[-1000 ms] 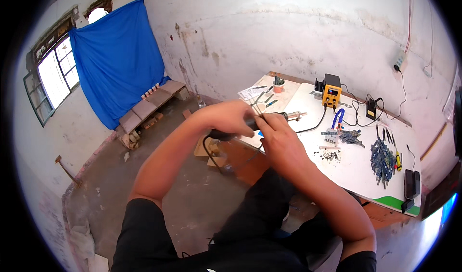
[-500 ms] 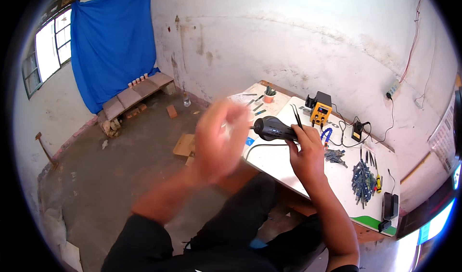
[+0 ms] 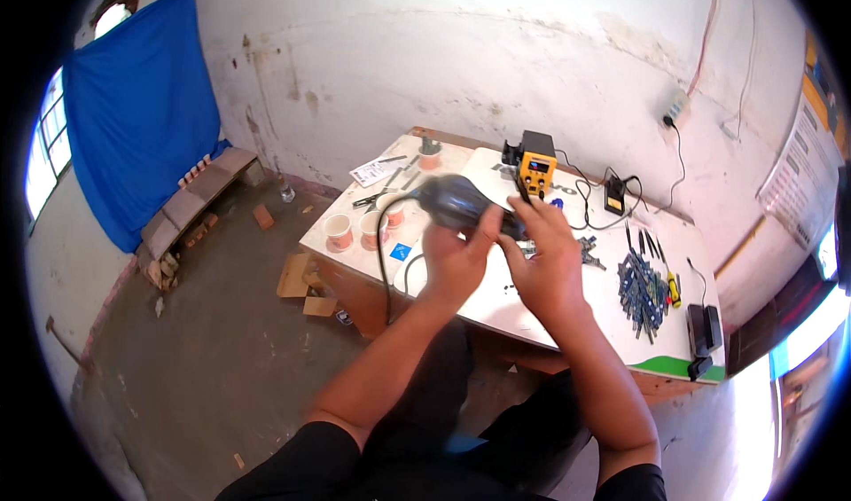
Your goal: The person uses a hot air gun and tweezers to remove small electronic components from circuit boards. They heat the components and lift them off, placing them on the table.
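A black corded hot air gun point(image 3: 456, 201) is held over the table, its bulbous end pointing left and blurred. My left hand point(image 3: 459, 266) is closed around its underside. My right hand point(image 3: 548, 253) grips the narrower end with thumb and fingers. Dark slim tips, perhaps tweezers point(image 3: 521, 186), show above my right fingers; their hold is partly hidden. From the bulbous end a black cable point(image 3: 383, 257) loops down past the table's front edge. Behind the hands stands a yellow and black soldering station point(image 3: 537, 166).
Paper cups point(image 3: 339, 231) stand at the table's left, near a small blue square point(image 3: 401, 252). Several dark circuit board strips point(image 3: 643, 293) are piled at the right, beside a yellow screwdriver point(image 3: 675, 290). A cardboard box point(image 3: 297, 275) sits on the floor by the table.
My left hand has come in from the left and closed on the hot air gun. The gun has shifted up and left, and the view has turned right, showing the cups.
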Tool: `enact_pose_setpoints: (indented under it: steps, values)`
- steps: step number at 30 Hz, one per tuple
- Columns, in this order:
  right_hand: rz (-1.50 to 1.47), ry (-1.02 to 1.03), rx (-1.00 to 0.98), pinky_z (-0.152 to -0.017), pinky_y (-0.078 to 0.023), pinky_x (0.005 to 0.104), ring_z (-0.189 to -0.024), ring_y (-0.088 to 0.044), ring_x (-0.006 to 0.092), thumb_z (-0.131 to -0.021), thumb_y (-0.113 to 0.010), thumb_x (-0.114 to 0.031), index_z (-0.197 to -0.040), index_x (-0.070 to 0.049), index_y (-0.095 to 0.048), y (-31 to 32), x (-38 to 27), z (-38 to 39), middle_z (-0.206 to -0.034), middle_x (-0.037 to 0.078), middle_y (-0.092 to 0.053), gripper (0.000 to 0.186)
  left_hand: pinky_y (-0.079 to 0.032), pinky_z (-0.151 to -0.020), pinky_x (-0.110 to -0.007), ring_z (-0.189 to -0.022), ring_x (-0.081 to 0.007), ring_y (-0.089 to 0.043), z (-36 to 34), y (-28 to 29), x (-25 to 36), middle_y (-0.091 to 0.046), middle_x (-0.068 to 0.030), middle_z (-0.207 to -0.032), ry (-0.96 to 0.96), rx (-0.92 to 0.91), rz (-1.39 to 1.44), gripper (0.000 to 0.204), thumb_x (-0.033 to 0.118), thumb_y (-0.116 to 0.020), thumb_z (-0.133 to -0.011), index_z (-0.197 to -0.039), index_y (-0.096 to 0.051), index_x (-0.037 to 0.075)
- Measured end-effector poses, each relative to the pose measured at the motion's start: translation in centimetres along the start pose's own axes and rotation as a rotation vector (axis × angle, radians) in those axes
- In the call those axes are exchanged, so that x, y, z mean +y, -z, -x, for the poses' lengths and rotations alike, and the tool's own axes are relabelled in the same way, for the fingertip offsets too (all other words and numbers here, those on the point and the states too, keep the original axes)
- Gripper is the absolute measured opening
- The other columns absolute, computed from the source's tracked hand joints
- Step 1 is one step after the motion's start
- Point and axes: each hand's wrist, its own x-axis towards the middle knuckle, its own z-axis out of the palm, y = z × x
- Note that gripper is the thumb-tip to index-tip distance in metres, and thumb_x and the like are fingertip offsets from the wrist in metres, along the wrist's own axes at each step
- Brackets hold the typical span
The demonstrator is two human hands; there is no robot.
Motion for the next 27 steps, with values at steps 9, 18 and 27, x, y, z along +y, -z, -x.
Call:
enact_pose_setpoints:
  steps: [9, 18, 27]
  values:
    - [-0.252, -0.351, 0.522, -0.082, -0.052, 0.0264, -0.091, -0.067, 0.0147, -0.105, -0.057, -0.006, -0.113, 0.004, -0.071, 3.7, 9.3, 2.0, -0.103, 0.011, -0.075, 0.019, -0.049, -0.071, -0.029, -0.082, -0.014, -0.058, -2.1, -2.7, -7.0, -0.06, -0.0067, -0.097, -0.129, 0.35, 0.051, 0.026, 0.025, -0.051, -0.098, -0.105, -0.058, 0.0]
    - [-0.364, -0.602, 0.457, -0.059, -0.042, 0.0218, -0.063, -0.053, 0.0059, -0.098, -0.068, -0.004, -0.075, -0.001, -0.061, 0.6, 15.0, 9.1, -0.07, 0.003, -0.062, 0.025, -0.048, -0.074, -0.03, -0.073, -0.0179, -0.057, -0.7, -1.9, -9.4, -0.064, -0.0107, -0.07, -0.289, 0.289, -0.367, 0.05, 0.05, -0.041, -0.1, -0.091, -0.045, 0.001]
    - [-0.656, -0.799, 0.55, -0.045, -0.037, 0.0225, -0.047, -0.048, 0.0063, -0.096, -0.065, 0.0, -0.076, -0.006, -0.046, 0.5, 16.1, 8.3, -0.058, 0.001, -0.052, 0.029, -0.046, -0.083, -0.03, -0.078, -0.0172, -0.055, -0.5, -0.5, -10.8, -0.062, -0.0081, -0.07, -0.289, 0.351, -0.508, 0.062, 0.061, -0.02, -0.107, -0.1, -0.04, 0.003]
